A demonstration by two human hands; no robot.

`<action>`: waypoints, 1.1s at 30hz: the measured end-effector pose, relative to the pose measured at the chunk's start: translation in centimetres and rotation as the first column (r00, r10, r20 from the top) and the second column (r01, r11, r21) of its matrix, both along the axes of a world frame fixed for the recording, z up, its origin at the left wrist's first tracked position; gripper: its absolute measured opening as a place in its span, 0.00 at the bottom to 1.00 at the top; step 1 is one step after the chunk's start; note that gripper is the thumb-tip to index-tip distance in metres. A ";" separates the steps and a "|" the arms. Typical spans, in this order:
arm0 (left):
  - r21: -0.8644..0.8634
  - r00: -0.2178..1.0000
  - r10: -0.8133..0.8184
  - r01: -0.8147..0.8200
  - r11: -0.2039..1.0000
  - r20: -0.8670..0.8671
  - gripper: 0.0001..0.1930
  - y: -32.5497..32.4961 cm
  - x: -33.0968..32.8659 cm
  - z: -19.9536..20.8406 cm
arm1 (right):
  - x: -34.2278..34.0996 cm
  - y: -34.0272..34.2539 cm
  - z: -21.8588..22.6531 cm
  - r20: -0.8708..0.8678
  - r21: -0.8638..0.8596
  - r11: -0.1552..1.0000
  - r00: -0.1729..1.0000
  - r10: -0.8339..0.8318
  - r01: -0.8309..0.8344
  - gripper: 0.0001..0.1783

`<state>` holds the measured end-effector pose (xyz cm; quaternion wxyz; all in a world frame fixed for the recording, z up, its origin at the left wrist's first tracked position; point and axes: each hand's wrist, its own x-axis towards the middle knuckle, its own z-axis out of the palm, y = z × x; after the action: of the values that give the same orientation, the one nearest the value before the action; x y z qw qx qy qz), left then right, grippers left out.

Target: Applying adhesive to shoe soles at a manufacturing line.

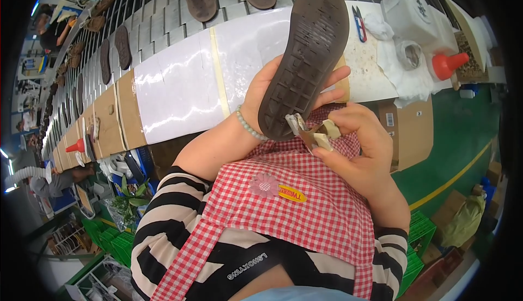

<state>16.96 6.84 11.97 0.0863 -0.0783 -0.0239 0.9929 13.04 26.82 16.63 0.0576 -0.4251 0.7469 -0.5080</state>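
My left hand holds up a dark brown shoe sole, its treaded underside facing me and its toe end pointing away. My fingers spread behind the sole and show past its right edge. At the heel end is my right hand, pinching a small flat brown tool between thumb and fingertips. Its whitish, worn-looking end is against or very near the heel's edge; I cannot tell its exact kind. Pale yellow covers wrap the fingertips of this hand.
Several soles, such as one brown sole, lie on a slatted metal conveyor beyond the white-covered bench. Red-handled snips, a white plastic jug and a red funnel-shaped cap stand at the right. A cardboard box is below.
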 end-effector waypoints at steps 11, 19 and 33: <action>0.033 0.997 -0.064 0.065 0.997 -0.041 0.27 0.3 0.5 -0.1 | -0.9 0.1 0.5 -0.134 0.073 0.997 0.991 -0.026 0.036 0.24; -0.004 0.987 -0.067 0.067 0.998 -0.145 0.27 0.5 1.2 -0.3 | -1.9 0.5 0.6 -0.276 0.065 0.996 0.960 -0.047 0.068 0.23; -0.051 0.980 -0.162 0.157 0.986 -0.113 0.29 2.0 0.1 -0.4 | -6.4 2.8 1.1 -0.348 0.024 0.958 0.901 -0.260 0.286 0.24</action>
<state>17.05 8.83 11.58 0.1651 -0.0234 0.0082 0.9860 6.66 29.63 17.77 -0.1288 -0.3954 0.8160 -0.4015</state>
